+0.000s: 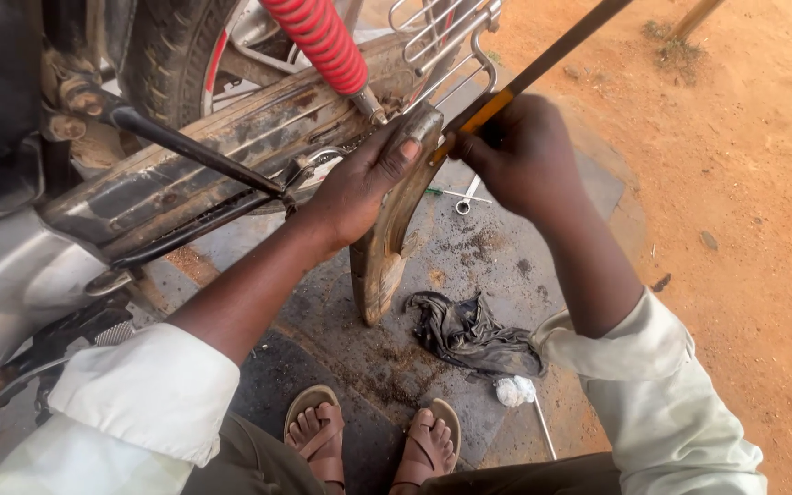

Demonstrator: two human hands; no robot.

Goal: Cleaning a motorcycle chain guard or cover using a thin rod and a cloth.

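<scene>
My left hand [359,188] grips the top of a dirty curved metal chain cover [383,252] that hangs down beside the motorcycle's swingarm [203,160]. My right hand [520,156] is closed on a long dark tool with a yellow-orange handle [543,64], whose tip meets the cover's upper edge near my left fingertips. A red coil shock absorber [323,41] runs down just above my left hand. The rear tyre [171,55] stands behind the swingarm.
A dark greasy rag [469,335] and a white cloth scrap [513,390] lie on the grey slab by my sandalled feet [373,440]. A small spanner [465,197] lies under my hands. Orange dirt ground [744,183] spreads to the right.
</scene>
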